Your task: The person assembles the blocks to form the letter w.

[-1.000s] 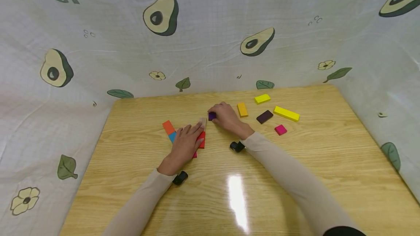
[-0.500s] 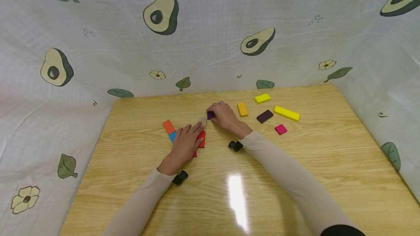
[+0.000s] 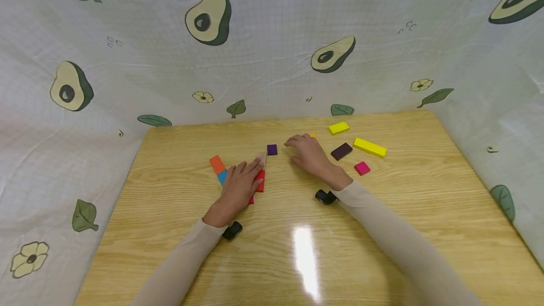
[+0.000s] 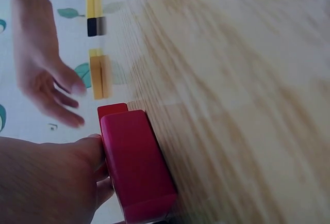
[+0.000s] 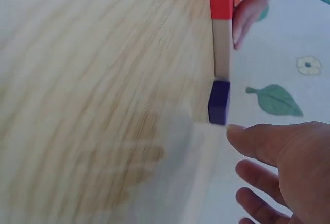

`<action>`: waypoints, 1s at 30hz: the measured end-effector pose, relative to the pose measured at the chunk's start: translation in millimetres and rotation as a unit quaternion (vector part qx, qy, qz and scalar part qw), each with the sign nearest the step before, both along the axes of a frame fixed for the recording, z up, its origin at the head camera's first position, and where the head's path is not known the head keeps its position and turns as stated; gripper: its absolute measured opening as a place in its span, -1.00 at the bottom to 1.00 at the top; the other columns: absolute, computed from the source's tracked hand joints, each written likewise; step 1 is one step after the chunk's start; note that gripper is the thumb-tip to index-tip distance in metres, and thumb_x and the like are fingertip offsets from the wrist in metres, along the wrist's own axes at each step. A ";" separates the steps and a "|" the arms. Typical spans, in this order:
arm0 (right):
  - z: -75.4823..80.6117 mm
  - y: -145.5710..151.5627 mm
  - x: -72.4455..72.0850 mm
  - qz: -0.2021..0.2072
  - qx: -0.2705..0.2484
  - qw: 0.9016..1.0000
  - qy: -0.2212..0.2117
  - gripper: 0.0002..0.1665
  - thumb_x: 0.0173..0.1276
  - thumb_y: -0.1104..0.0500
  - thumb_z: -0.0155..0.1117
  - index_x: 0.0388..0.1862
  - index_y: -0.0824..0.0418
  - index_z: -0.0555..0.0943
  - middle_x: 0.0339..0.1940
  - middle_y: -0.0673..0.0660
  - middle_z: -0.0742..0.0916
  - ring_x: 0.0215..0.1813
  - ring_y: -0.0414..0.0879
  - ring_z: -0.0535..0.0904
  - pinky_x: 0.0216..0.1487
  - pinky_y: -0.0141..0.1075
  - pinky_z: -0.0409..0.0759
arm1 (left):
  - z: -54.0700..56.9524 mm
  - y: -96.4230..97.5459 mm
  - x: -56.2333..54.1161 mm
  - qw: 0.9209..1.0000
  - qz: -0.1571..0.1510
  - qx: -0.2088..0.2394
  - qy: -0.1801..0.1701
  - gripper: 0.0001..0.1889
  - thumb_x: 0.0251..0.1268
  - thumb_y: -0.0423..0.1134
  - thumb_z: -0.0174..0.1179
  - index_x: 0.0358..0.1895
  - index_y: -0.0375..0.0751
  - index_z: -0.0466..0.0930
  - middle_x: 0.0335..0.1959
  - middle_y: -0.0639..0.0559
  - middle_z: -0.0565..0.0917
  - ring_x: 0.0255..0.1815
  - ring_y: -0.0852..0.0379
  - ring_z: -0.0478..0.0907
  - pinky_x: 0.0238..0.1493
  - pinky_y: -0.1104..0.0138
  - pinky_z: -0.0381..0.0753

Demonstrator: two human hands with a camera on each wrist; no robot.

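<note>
My left hand [image 3: 238,188] rests over a row of wooden blocks, its fingers spread forward. Around it show an orange-red block [image 3: 216,161], a blue block [image 3: 222,176], a red block [image 3: 260,184] and a beige block [image 5: 222,48]. A pink block [image 4: 136,167] stands beside that hand in the left wrist view; the hand hides part of the row. Just off the beige block's far end lies a small purple block [image 3: 272,149]. My right hand [image 3: 312,157] hovers right of the purple block, fingers apart and holding nothing.
Right of my right hand lie a dark block [image 3: 342,151], a long yellow block [image 3: 370,147], a short yellow block [image 3: 338,128] and a small pink block [image 3: 362,168]. An orange block [image 3: 313,135] is partly behind the hand. A patterned sheet [image 3: 272,89] borders the wooden table.
My right hand has let go of the purple block and drawn away to the right. The purple block now lies by the beige block. The left hand has stayed in place.
</note>
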State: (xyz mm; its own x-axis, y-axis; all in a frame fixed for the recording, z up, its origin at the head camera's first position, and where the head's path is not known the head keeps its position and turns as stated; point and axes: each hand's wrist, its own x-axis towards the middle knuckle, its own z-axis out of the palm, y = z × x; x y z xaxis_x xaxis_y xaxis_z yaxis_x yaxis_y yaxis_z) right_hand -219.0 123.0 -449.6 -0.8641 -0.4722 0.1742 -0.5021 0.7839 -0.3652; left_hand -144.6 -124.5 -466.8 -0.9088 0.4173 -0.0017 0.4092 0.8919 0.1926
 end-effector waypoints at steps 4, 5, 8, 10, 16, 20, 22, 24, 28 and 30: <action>-0.4 17.6 7.6 -0.006 -0.011 1.000 0.013 -0.51 0.36 0.28 0.54 0.26 0.34 0.71 0.26 0.30 0.72 0.26 0.28 0.59 0.29 0.18 0.53 | 0.2 0.2 -0.2 1.000 0.001 0.002 -0.004 -0.47 0.68 -0.07 0.10 0.57 -0.13 0.44 0.65 -0.06 0.33 0.55 -0.33 0.33 0.50 -0.22 0.28; -0.8 21.8 9.2 -0.009 -0.014 1.000 0.013 -0.50 0.35 0.28 0.54 0.26 0.34 0.70 0.27 0.30 0.72 0.27 0.29 0.59 0.29 0.19 0.52 | 0.3 0.2 -0.2 1.000 0.001 0.001 -0.004 -0.47 0.68 -0.07 0.10 0.57 -0.13 0.44 0.65 -0.06 0.33 0.55 -0.33 0.33 0.50 -0.22 0.28; -0.8 33.2 14.3 -0.019 -0.025 0.999 0.010 -0.48 0.34 0.31 0.54 0.27 0.36 0.69 0.29 0.32 0.71 0.28 0.30 0.57 0.30 0.20 0.51 | 0.8 0.5 0.2 1.000 0.002 -0.002 -0.006 -0.47 0.69 -0.06 0.10 0.58 -0.13 0.43 0.66 -0.06 0.32 0.56 -0.33 0.32 0.50 -0.22 0.28; -0.7 40.5 16.7 -0.026 -0.033 0.999 0.002 -0.46 0.34 0.31 0.54 0.29 0.37 0.68 0.31 0.33 0.70 0.29 0.31 0.55 0.32 0.21 0.50 | 0.7 0.6 0.1 1.000 0.003 -0.003 -0.008 -0.47 0.69 -0.06 0.09 0.58 -0.13 0.42 0.66 -0.06 0.32 0.56 -0.32 0.32 0.51 -0.22 0.27; -0.1 59.5 21.0 -0.046 -0.037 0.998 -0.006 -0.45 0.33 0.32 0.53 0.29 0.40 0.66 0.32 0.38 0.68 0.33 0.35 0.53 0.37 0.24 0.46 | 0.6 0.7 0.7 1.000 0.001 0.003 -0.002 -0.48 0.68 -0.08 0.10 0.56 -0.15 0.45 0.64 -0.08 0.34 0.54 -0.33 0.34 0.49 -0.23 0.29; -0.7 69.5 22.4 -0.057 -0.039 0.998 -0.006 -0.45 0.33 0.34 0.53 0.29 0.42 0.66 0.32 0.38 0.68 0.34 0.36 0.52 0.38 0.25 0.45 | 0.2 0.6 1.1 1.000 0.000 0.006 -0.001 -0.50 0.68 -0.10 0.11 0.55 -0.16 0.46 0.63 -0.09 0.36 0.53 -0.34 0.35 0.49 -0.22 0.30; -0.5 74.2 23.3 -0.061 -0.045 0.997 -0.009 -0.45 0.33 0.36 0.52 0.29 0.42 0.65 0.33 0.39 0.67 0.34 0.38 0.51 0.37 0.27 0.44 | 0.5 0.9 1.0 1.000 0.002 0.007 -0.007 -0.49 0.69 -0.10 0.10 0.56 -0.15 0.45 0.64 -0.09 0.35 0.54 -0.34 0.34 0.50 -0.22 0.29; -0.7 78.9 23.5 -0.062 -0.051 0.997 -0.009 -0.45 0.33 0.38 0.50 0.30 0.44 0.65 0.33 0.40 0.67 0.33 0.39 0.51 0.36 0.28 0.43 | 0.8 1.2 0.8 1.000 0.005 0.007 -0.014 -0.49 0.70 -0.09 0.08 0.57 -0.14 0.44 0.65 -0.08 0.33 0.55 -0.34 0.32 0.51 -0.22 0.27; -2.5 88.1 23.0 -0.064 -0.053 0.997 -0.003 -0.45 0.35 0.37 0.47 0.32 0.44 0.63 0.33 0.41 0.66 0.33 0.41 0.50 0.35 0.28 0.43 | 2.2 1.8 1.1 1.000 0.009 0.004 -0.021 -0.48 0.71 -0.07 0.06 0.58 -0.13 0.42 0.67 -0.06 0.30 0.57 -0.33 0.31 0.53 -0.22 0.25; -4.2 92.3 22.5 -0.068 -0.051 0.996 0.000 -0.44 0.36 0.35 0.47 0.33 0.44 0.62 0.33 0.41 0.66 0.33 0.40 0.50 0.34 0.28 0.44 | 2.6 2.0 1.5 1.000 0.009 0.002 -0.020 -0.48 0.71 -0.06 0.06 0.58 -0.13 0.42 0.67 -0.05 0.30 0.57 -0.32 0.30 0.53 -0.22 0.25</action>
